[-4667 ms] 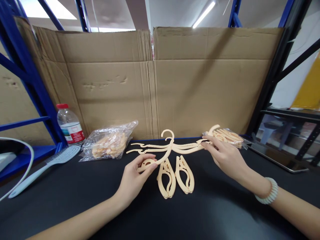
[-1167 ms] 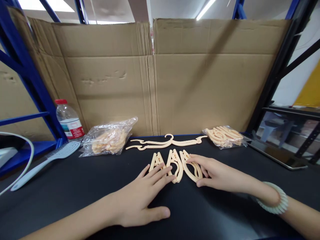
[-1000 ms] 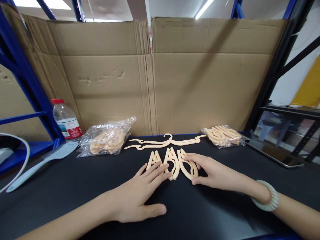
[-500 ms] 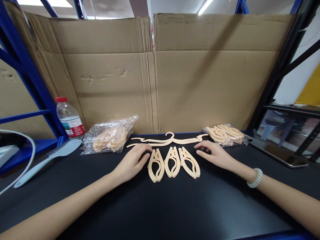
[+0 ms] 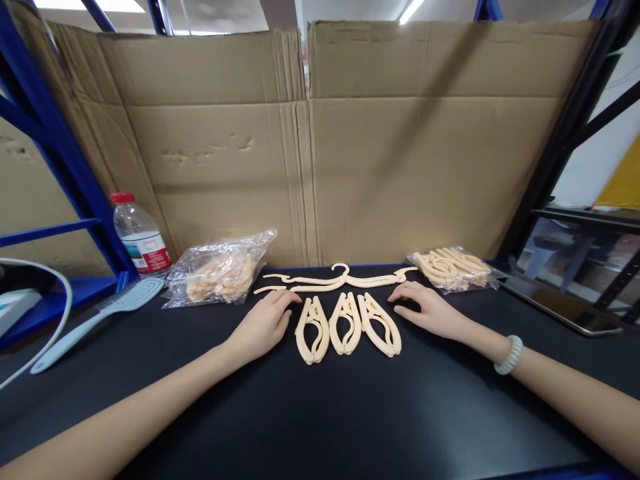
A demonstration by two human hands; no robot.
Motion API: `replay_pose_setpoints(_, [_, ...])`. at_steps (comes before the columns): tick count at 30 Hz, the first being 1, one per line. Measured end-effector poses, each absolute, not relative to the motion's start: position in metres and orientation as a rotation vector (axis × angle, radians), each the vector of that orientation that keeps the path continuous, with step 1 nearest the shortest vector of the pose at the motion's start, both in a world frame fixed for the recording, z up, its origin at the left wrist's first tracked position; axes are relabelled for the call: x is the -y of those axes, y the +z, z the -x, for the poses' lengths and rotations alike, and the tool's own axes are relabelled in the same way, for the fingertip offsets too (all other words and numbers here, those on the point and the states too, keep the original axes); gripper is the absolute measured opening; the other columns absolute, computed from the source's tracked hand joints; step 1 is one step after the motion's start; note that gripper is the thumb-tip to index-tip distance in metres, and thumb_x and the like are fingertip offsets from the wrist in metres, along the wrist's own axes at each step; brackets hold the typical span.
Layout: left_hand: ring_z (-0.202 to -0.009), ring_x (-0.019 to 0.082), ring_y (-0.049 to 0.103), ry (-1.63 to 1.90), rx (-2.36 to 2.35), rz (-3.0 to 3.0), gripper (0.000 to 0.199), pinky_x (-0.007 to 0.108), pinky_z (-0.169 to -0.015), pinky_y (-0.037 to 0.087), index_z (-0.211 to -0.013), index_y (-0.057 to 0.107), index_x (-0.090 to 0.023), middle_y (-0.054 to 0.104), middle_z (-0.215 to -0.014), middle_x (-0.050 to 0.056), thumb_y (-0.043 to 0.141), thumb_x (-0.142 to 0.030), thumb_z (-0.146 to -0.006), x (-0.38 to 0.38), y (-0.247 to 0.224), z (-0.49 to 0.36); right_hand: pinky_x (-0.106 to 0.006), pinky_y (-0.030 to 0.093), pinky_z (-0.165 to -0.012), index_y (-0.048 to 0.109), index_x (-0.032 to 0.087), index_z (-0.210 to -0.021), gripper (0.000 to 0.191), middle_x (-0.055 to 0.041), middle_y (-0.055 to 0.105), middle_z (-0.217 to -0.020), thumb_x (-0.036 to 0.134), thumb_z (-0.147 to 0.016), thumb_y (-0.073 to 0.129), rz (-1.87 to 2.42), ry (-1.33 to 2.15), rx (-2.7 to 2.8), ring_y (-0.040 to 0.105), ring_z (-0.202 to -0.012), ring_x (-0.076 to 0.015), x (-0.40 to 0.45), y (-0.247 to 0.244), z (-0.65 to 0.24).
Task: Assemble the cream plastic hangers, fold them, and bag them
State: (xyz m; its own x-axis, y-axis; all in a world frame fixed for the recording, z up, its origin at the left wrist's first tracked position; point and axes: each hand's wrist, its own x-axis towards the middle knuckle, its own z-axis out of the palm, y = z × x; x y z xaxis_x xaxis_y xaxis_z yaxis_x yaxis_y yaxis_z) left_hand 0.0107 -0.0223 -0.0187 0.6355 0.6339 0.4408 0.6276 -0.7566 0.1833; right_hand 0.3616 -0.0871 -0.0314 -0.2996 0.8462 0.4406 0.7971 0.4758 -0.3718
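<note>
Three folded cream plastic hangers lie in a row on the black table: a left one [image 5: 301, 340], a middle one [image 5: 336, 339] and a right one [image 5: 393, 341]. Behind them, an unfolded hanger [image 5: 320, 287] lies flat with its hook pointing away from me. My left hand [image 5: 263, 322] rests on the table just left of the row, fingers loosely curved and apart, holding nothing. On the other side my right hand [image 5: 429, 309] rests with thumb and fingers apart, also without anything in it. Its fingertips are close to the unfolded hanger's right end.
A clear bag of hangers [image 5: 220, 280] lies back left, another bag [image 5: 453, 268] back right. At left are a pale blue hairbrush [image 5: 133, 298] and a red-capped bottle [image 5: 145, 240]. A tablet-like dark slab [image 5: 560, 308] lies at right. Cardboard [image 5: 225, 153] walls the back.
My left hand has shifted slightly left, away from the left folded hanger. The right hand and the hangers stay nearly in place.
</note>
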Motion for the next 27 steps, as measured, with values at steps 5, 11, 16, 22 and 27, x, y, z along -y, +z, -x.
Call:
replay_pose_setpoints(5, [-0.102,0.024,0.058,0.74,-1.087,-2.843,0.029,0.043,-0.091,0.047,-0.105,0.058,-0.019,0.063,-0.105,0.009,0.039,-0.012,-0.085,0.021,-0.02,-0.011,-0.04,0.05,-0.086,0.063,0.019,-0.098,0.018,-0.0083,0.065,-0.1,0.024,-0.086,0.051,1.366,0.087,2.135,0.06,-0.096,-0.0219,0.083,-0.033,-0.363])
replay_pose_setpoints(11, [-0.103,0.024,0.058,0.69,-1.089,-2.872,0.029,0.042,-0.092,0.047,-0.104,0.057,-0.018,0.062,-0.107,0.009,0.037,-0.011,-0.086,0.022,-0.019,-0.012,-0.049,0.042,-0.1,0.056,0.016,-0.12,0.034,-0.0146,0.06,-0.118,0.022,-0.088,0.046,1.361,-0.201,2.113,0.054,-0.112,-0.027,0.064,-0.039,-0.376])
replay_pose_setpoints(16, [-0.104,0.024,0.057,0.683,-1.082,-2.888,0.029,0.041,-0.092,0.046,-0.104,0.058,-0.017,0.063,-0.107,0.01,0.036,-0.01,-0.086,0.021,-0.019,-0.012,-0.05,0.04,-0.104,0.051,0.015,-0.129,0.04,-0.0158,0.056,-0.127,0.027,-0.092,0.042,1.437,-0.193,2.191,0.051,-0.12,-0.0285,0.055,-0.046,-0.39])
replay_pose_setpoints(22, [-0.103,0.024,0.058,0.666,-1.089,-2.889,0.029,0.042,-0.093,0.046,-0.104,0.058,-0.017,0.062,-0.109,0.011,0.036,-0.01,-0.086,0.021,-0.019,-0.011,-0.05,0.042,-0.101,0.057,0.015,-0.12,0.035,-0.0161,0.059,-0.119,0.029,-0.091,0.044,1.41,-0.219,2.182,0.053,-0.115,-0.0295,0.053,-0.049,-0.393])
replay_pose_setpoints(27, [-0.102,0.025,0.058,0.675,-1.082,-2.882,0.029,0.044,-0.091,0.047,-0.103,0.059,-0.016,0.062,-0.107,0.012,0.037,-0.01,-0.085,0.021,-0.02,-0.011,-0.046,0.047,-0.092,0.064,0.017,-0.109,0.027,-0.0134,0.061,-0.105,0.028,-0.09,0.048,1.368,-0.193,2.164,0.057,-0.101,-0.0272,0.051,-0.048,-0.392])
